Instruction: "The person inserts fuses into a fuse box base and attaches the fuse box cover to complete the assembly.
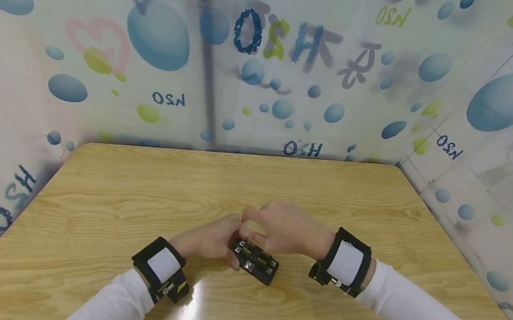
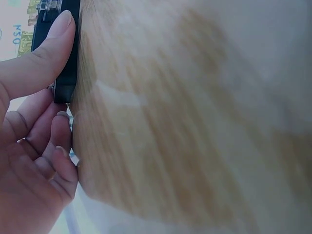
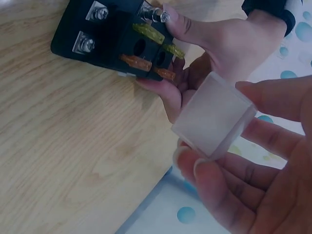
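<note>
On the table lies a black block with metal screw terminals and small yellow and orange translucent pieces, seen close up in the right wrist view. My left hand grips one end of it. In the left wrist view the thumb lies against the block's side, with the fingers curled below. Above that end is my right hand, which pinches a frosted clear plastic box-shaped piece between thumb and fingers. The right hand hides this piece for the most part in the head view.
The light wooden table stretches around both hands. Behind it hangs a white backdrop with blue and green dots and lettering. Black straps with small devices sit on both wrists.
</note>
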`<state>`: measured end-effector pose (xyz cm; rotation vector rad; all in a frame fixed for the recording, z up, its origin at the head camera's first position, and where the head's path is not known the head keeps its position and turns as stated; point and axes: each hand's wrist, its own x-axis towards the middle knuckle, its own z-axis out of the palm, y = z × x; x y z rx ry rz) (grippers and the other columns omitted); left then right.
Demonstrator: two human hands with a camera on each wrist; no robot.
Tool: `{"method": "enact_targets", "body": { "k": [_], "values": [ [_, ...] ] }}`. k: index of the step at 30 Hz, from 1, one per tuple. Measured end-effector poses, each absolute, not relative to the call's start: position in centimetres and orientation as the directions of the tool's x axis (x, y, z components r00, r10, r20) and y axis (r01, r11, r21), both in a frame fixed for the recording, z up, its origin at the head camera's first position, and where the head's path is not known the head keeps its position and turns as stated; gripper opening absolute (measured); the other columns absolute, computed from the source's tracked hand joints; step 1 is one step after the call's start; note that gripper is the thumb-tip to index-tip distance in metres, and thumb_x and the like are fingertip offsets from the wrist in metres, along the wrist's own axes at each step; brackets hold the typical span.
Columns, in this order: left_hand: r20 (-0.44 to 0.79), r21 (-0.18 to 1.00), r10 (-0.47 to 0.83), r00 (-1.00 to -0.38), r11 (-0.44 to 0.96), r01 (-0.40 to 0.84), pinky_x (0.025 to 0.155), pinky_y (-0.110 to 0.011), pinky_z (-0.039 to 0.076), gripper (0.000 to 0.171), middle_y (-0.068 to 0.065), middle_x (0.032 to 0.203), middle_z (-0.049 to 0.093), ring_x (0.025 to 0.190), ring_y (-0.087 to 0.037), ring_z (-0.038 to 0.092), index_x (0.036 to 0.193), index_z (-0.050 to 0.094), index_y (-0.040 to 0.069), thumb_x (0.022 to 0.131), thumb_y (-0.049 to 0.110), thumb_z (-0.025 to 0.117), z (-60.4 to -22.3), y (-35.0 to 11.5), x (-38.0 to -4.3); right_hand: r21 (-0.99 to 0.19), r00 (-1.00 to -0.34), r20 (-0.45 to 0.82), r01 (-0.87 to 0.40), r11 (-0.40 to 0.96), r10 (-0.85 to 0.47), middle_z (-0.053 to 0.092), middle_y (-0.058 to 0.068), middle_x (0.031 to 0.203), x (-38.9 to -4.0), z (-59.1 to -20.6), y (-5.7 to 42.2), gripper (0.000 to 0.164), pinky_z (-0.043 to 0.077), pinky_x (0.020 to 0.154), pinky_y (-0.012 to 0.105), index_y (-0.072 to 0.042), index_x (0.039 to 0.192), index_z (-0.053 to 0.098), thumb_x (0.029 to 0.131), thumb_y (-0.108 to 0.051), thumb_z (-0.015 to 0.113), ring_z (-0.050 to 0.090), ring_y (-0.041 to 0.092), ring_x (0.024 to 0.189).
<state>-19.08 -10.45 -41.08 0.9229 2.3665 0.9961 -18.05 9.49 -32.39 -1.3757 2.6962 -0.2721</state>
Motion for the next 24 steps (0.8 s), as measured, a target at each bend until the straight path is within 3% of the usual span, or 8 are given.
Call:
{"method": "enact_targets", "body": {
  "k": [4,9,13,24],
  "values": [
    [-0.12,0.733,0.695,-0.709,0.543,0.408,0.084,-0.03,0.043,0.06,0.0,0.1,0.055,0.092,-0.015,0.049,0.115,0.062,0.015,0.062,0.015,0.09,-41.0,-10.5,-18.9,-0.214,-0.569,-0.035,-0.799,0.562,-0.822,0.053,-0.009,0.062,-17.8,-32.9,9.3,0.028,0.032,0.047,0.017,-0.018,0.119,0.066,0.093,-0.026,0.064,0.042,0.001,0.051],
    [-0.118,0.736,0.699,-0.705,0.538,0.411,0.072,-0.025,0.04,0.045,-0.001,0.09,0.051,0.085,-0.015,0.046,0.099,0.066,0.02,0.062,0.018,0.091,-41.0,-10.6,-19.0,-0.222,-0.545,-0.057,-0.81,0.542,-0.837,0.04,-0.011,0.056,-17.5,-33.7,8.9,0.013,0.024,0.043,0.015,-0.016,0.102,0.065,0.091,-0.022,0.065,0.032,-0.001,0.046],
    [-0.112,0.744,0.71,-0.695,0.524,0.414,0.071,-0.025,0.039,0.041,0.001,0.089,0.051,0.084,-0.015,0.045,0.094,0.065,0.023,0.062,0.018,0.091,-41.1,-10.6,-19.1,-0.22,-0.543,-0.06,-0.811,0.542,-0.838,0.042,-0.01,0.057,-17.2,-34.1,8.8,0.007,0.026,0.043,0.014,-0.016,0.092,0.061,0.09,-0.02,0.066,0.035,-0.001,0.048],
    [-0.142,0.743,0.693,-0.707,0.546,0.386,0.069,-0.023,0.041,0.043,-0.001,0.092,0.05,0.083,-0.014,0.046,0.092,0.06,0.013,0.064,0.018,0.091,-41.0,-10.6,-19.1,-0.171,-0.535,-0.089,-0.823,0.542,-0.84,0.042,-0.011,0.059,-16.8,-35.3,8.7,0.01,0.025,0.045,0.013,-0.015,0.091,0.061,0.089,-0.021,0.069,0.034,-0.001,0.049]
  ]
}}
